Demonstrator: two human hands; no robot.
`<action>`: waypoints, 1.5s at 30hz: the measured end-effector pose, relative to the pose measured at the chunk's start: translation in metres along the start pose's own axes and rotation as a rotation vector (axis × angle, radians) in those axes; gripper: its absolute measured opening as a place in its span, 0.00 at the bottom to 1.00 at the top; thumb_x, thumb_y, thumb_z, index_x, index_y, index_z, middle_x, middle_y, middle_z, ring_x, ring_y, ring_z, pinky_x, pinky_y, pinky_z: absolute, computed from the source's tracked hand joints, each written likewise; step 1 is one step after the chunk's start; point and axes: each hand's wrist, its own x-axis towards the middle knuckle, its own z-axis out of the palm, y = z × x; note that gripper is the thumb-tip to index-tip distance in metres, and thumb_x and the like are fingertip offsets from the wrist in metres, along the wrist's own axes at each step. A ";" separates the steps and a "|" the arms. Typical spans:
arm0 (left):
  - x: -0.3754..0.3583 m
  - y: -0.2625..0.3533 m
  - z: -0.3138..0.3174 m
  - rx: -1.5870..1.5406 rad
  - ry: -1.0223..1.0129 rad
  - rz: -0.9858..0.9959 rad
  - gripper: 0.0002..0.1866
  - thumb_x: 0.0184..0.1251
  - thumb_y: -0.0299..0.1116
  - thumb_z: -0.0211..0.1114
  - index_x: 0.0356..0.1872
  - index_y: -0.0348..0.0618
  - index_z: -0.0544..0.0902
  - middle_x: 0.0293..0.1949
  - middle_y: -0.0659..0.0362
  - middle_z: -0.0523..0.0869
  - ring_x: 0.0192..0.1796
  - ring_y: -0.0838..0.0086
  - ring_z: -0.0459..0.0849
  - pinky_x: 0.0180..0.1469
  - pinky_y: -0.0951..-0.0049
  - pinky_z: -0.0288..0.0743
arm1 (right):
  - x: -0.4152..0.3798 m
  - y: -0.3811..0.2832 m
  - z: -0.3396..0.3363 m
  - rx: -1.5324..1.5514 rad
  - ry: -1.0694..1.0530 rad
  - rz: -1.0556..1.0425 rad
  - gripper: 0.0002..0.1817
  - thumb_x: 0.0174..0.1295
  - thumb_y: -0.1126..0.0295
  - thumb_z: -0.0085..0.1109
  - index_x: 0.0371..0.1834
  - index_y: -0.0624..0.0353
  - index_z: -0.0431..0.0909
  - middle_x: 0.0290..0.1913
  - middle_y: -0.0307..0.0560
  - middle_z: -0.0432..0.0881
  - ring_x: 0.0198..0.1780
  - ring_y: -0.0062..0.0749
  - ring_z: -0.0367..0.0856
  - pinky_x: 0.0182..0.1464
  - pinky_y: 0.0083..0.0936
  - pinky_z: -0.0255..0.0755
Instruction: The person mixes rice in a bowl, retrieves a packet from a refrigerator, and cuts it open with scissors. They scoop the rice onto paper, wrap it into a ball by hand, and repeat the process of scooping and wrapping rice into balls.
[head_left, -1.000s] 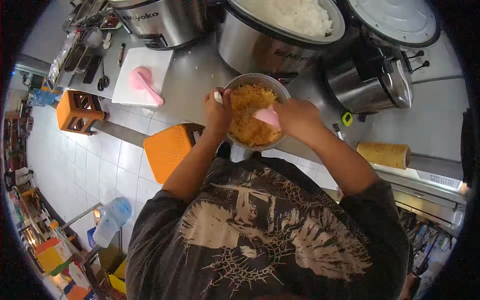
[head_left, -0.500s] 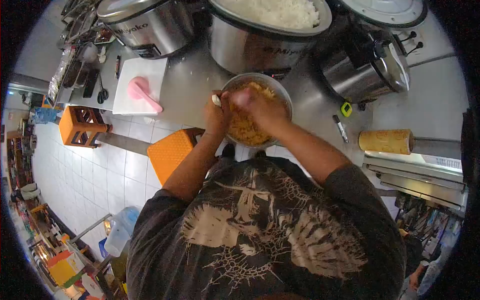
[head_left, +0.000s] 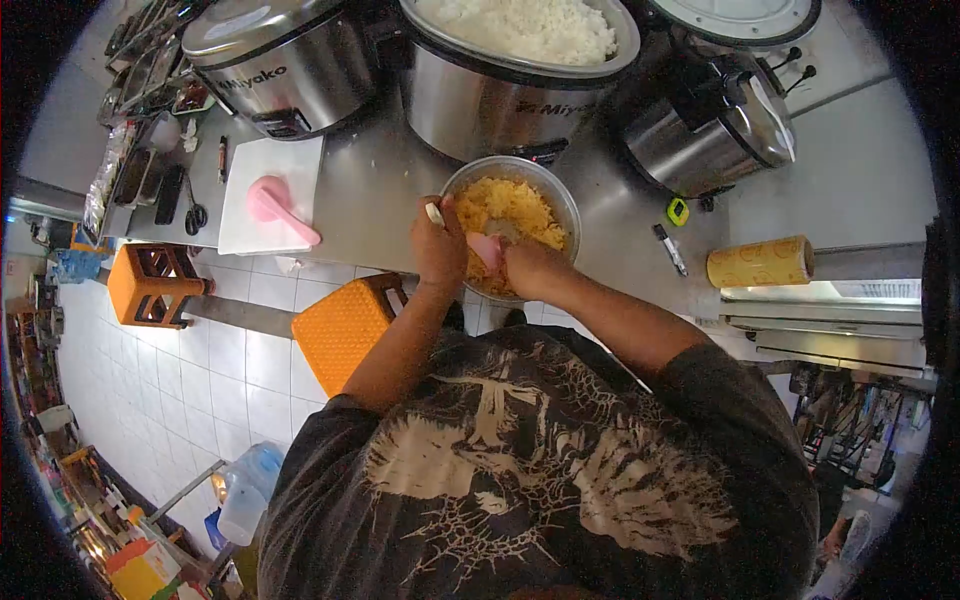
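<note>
A round metal bowl at the table's front edge holds yellow-orange rice. My left hand is closed on the bowl's left rim; a small white piece, which I cannot identify, shows at its fingers. Inside the bowl, my right hand grips a pink rice paddle, its blade low in the rice and pointing left. The fingers of the right hand are partly hidden from above.
Behind the bowl stands a big cooker of white rice, between a lidded cooker and another cooker. A pink scoop lies on a white board. Orange stools stand left; a wrap roll lies right.
My right hand has moved down and toward me in the bowl, uncovering the rice and the paddle. The left hand stays at the rim. The whole view has shifted slightly.
</note>
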 end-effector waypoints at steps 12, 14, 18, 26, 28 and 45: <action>-0.009 -0.018 0.011 -0.090 -0.007 0.022 0.15 0.78 0.43 0.56 0.47 0.40 0.78 0.36 0.41 0.83 0.43 0.43 0.79 0.46 0.47 0.72 | -0.032 -0.043 -0.064 0.087 -0.022 -0.131 0.20 0.66 0.68 0.51 0.60 0.63 0.73 0.47 0.62 0.86 0.51 0.57 0.85 0.52 0.47 0.77; -0.006 -0.010 0.006 -0.055 -0.015 0.047 0.15 0.78 0.42 0.57 0.47 0.39 0.78 0.37 0.41 0.83 0.43 0.43 0.79 0.47 0.48 0.72 | -0.012 -0.030 -0.033 0.092 -0.122 0.014 0.22 0.66 0.66 0.54 0.61 0.63 0.75 0.48 0.63 0.85 0.51 0.56 0.85 0.52 0.45 0.78; -0.011 -0.015 0.005 -0.077 -0.010 0.102 0.14 0.77 0.41 0.58 0.47 0.39 0.78 0.38 0.42 0.84 0.43 0.44 0.79 0.50 0.50 0.72 | -0.010 -0.003 -0.061 0.374 -0.391 0.277 0.25 0.66 0.64 0.56 0.66 0.57 0.74 0.50 0.62 0.85 0.49 0.56 0.86 0.50 0.45 0.78; -0.012 -0.003 -0.002 -0.149 0.093 0.241 0.15 0.77 0.42 0.58 0.43 0.37 0.79 0.39 0.45 0.83 0.47 0.49 0.77 0.52 0.52 0.71 | -0.038 -0.008 -0.100 -0.247 0.415 0.017 0.27 0.73 0.65 0.44 0.76 0.39 0.62 0.48 0.60 0.85 0.48 0.55 0.86 0.49 0.49 0.80; -0.015 -0.005 -0.003 -0.207 0.054 0.182 0.15 0.77 0.42 0.58 0.42 0.38 0.79 0.40 0.45 0.83 0.47 0.49 0.76 0.51 0.52 0.71 | -0.041 -0.010 -0.115 -0.245 0.380 0.065 0.28 0.71 0.66 0.46 0.76 0.43 0.62 0.48 0.59 0.85 0.48 0.56 0.86 0.49 0.49 0.81; -0.017 -0.012 0.007 -0.143 0.092 0.466 0.09 0.73 0.36 0.61 0.40 0.41 0.78 0.37 0.50 0.79 0.42 0.50 0.77 0.52 0.50 0.69 | -0.044 0.031 -0.086 0.511 -0.308 0.064 0.18 0.71 0.66 0.54 0.61 0.56 0.81 0.27 0.42 0.79 0.20 0.27 0.72 0.24 0.31 0.69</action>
